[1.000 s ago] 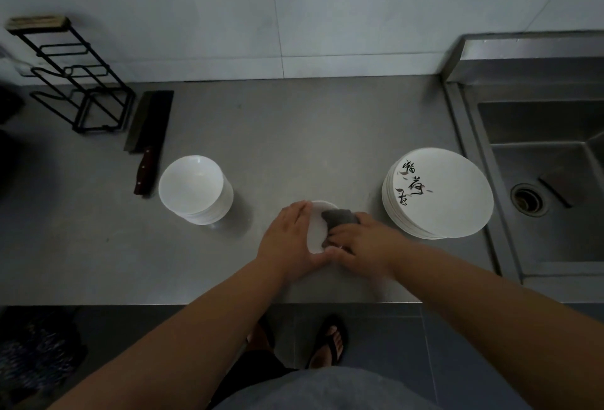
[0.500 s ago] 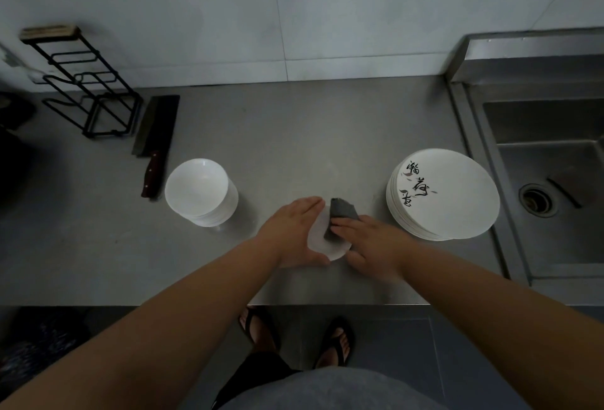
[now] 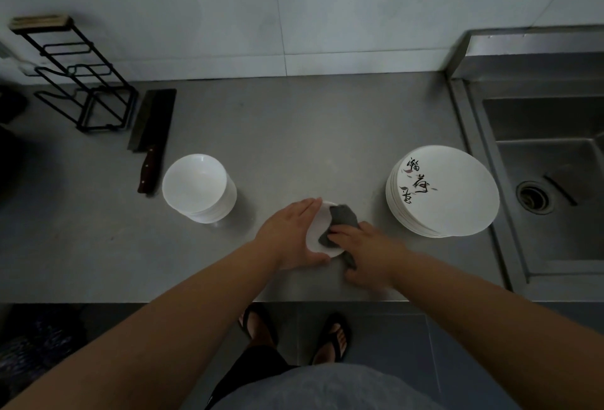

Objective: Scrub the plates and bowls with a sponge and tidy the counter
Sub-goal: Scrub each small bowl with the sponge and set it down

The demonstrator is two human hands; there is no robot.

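A small white bowl [image 3: 318, 229] is tipped on its side near the counter's front edge. My left hand [image 3: 291, 233] holds it from the left, fingers along its rim and thumb under it. My right hand [image 3: 366, 254] grips a dark grey sponge [image 3: 340, 218] and presses it into the bowl. A stack of white bowls [image 3: 197, 189] stands to the left. A stack of white plates [image 3: 444, 190] with black calligraphy stands to the right.
A cleaver [image 3: 152, 135] with a dark wooden handle lies beside a black wire rack [image 3: 78, 82] at the back left. The steel sink [image 3: 549, 180] with its drain is at the right. My sandalled feet show below the steel counter [image 3: 294, 135].
The sponge has slid further down into the bowl under my right hand. My left hand keeps the same hold.
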